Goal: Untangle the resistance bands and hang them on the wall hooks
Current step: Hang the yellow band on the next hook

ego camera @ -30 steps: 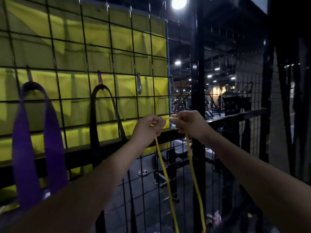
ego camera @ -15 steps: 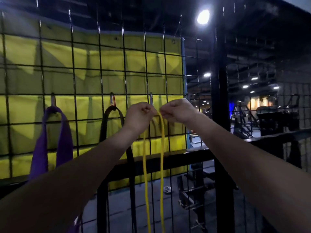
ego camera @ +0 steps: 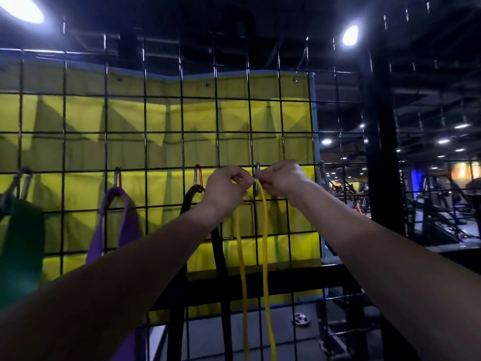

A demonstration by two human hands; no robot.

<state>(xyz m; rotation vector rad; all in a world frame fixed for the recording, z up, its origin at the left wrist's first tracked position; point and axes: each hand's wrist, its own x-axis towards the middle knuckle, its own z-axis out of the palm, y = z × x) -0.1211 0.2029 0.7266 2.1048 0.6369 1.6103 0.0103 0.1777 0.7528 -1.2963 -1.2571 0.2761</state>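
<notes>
Both hands' grips, left hand (ego camera: pixel 229 185) and right hand (ego camera: pixel 282 178), pinch the thin yellow resistance band (ego camera: pixel 264 230) at its top bend beside the carabiner hook (ego camera: pixel 257 169): light, limp, best held there.

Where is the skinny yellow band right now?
In the head view, the yellow band hangs mid-frame from both hands, left hand and right hand, at a silver hook on the wire grid, right of the black band.

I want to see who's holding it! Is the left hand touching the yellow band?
Touching. The head view shows the left hand pinching the top of the yellow band, beside the right hand.
</notes>
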